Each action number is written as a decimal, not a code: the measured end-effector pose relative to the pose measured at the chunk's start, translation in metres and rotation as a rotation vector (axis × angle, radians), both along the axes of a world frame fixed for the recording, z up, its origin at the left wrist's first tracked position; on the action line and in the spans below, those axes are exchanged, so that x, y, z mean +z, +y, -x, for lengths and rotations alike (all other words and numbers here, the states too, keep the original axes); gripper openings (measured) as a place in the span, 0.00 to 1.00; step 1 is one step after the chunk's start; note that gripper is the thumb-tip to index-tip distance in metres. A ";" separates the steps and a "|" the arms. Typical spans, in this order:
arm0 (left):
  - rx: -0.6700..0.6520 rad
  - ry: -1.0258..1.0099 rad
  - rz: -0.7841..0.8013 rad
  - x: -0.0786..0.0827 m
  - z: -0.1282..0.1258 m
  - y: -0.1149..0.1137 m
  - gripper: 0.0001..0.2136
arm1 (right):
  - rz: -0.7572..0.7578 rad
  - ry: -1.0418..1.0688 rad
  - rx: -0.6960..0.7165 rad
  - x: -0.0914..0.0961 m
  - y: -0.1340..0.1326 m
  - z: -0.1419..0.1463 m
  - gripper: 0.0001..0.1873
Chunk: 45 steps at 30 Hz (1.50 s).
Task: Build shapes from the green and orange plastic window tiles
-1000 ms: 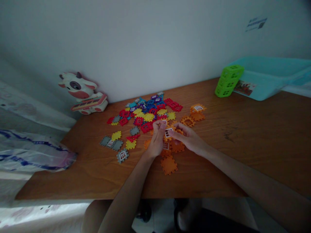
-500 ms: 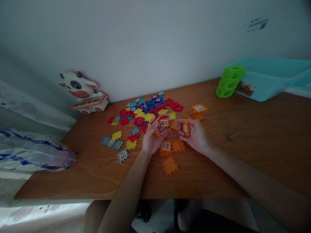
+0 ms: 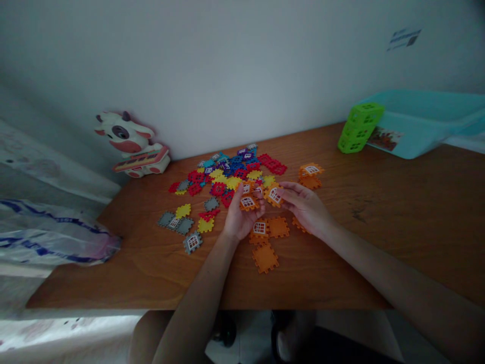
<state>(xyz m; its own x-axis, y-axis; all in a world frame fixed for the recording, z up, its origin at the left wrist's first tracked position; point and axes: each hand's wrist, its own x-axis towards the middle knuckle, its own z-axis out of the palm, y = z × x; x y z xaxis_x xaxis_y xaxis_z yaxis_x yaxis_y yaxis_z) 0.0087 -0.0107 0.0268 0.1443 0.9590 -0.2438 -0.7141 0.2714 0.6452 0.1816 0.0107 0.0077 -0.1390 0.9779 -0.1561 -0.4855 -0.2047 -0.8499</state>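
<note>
My left hand [image 3: 242, 217] is palm up, its fingers curled around an orange plastic window tile [image 3: 247, 202]. My right hand [image 3: 303, 206] pinches a second orange window tile [image 3: 274, 196] at its fingertips, a short gap from the left hand. Loose orange interlocking tiles [image 3: 265, 258] lie just below my hands, and a multicoloured heap of tiles [image 3: 227, 177] lies beyond them. Grey tiles [image 3: 175, 223] lie to the left of my left hand.
The tiles lie on a wooden table [image 3: 359, 263] against a white wall [image 3: 227, 76]. A cow-shaped toy [image 3: 129, 144] stands at the far left corner. A green stack of cubes [image 3: 360, 128] leans against a turquoise plastic tub [image 3: 417, 129] at the back right. A plastic bag [image 3: 49, 237] lies beyond the left edge.
The right hand's tile has turned from edge-on to face-on towards me and moved left. My right hand has risen slightly, and my left hand has shifted slightly right.
</note>
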 end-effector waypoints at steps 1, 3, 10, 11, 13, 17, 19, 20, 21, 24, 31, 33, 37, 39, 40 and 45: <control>-0.003 0.001 0.006 0.000 0.000 0.000 0.20 | 0.002 0.006 -0.002 0.000 0.000 0.000 0.22; 0.000 0.006 0.020 0.001 0.000 0.001 0.26 | -0.001 0.033 -0.007 0.000 0.000 -0.001 0.23; 0.020 0.071 0.007 -0.003 0.001 0.004 0.31 | -0.022 0.072 0.013 0.000 0.002 -0.004 0.23; 0.021 0.078 0.002 -0.004 0.001 0.004 0.30 | -0.026 0.044 0.016 -0.001 0.002 -0.004 0.21; 0.020 0.083 -0.008 -0.004 0.001 0.004 0.28 | -0.034 -0.004 0.000 -0.001 0.002 -0.004 0.20; 0.036 0.086 -0.027 -0.001 -0.001 0.002 0.21 | -0.032 0.047 -0.016 0.000 0.002 -0.003 0.24; 0.039 0.089 -0.042 0.000 -0.001 0.001 0.17 | -0.026 0.101 -0.010 0.001 0.001 -0.003 0.28; 0.031 0.087 -0.048 0.001 -0.001 0.000 0.16 | -0.025 0.117 -0.006 0.002 0.001 -0.003 0.29; 0.019 0.082 -0.053 0.001 0.000 -0.001 0.16 | -0.027 0.125 -0.002 0.002 0.001 -0.002 0.29; -0.029 0.059 -0.047 0.002 0.001 -0.002 0.16 | -0.044 0.124 -0.001 0.002 0.001 -0.003 0.25; -0.020 0.165 -0.101 -0.011 -0.004 0.001 0.20 | -0.035 0.070 0.070 0.001 0.001 -0.004 0.20; 0.057 0.277 -0.221 -0.020 -0.006 0.001 0.19 | -0.030 0.082 0.075 0.002 0.000 -0.004 0.22; 0.160 0.534 -0.496 -0.029 -0.006 -0.002 0.21 | -0.027 0.119 0.157 0.005 -0.004 -0.003 0.27; 0.177 0.621 -0.582 -0.029 -0.005 -0.004 0.23 | -0.029 0.130 0.206 0.006 -0.006 -0.001 0.26; 0.176 0.661 -0.619 -0.029 -0.005 -0.005 0.23 | -0.032 0.134 0.221 0.006 -0.007 -0.001 0.25; 0.150 0.802 -0.717 -0.031 -0.003 -0.008 0.24 | -0.030 0.131 0.251 0.005 -0.010 0.002 0.23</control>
<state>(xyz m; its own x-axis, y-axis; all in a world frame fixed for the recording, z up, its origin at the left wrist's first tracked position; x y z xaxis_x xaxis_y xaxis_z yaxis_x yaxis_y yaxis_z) 0.0113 -0.0186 -0.0043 0.0619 0.9103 0.4094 -0.0085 -0.4097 0.9122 0.1797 0.0003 0.0130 -0.3943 0.9143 -0.0923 -0.5292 -0.3080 -0.7906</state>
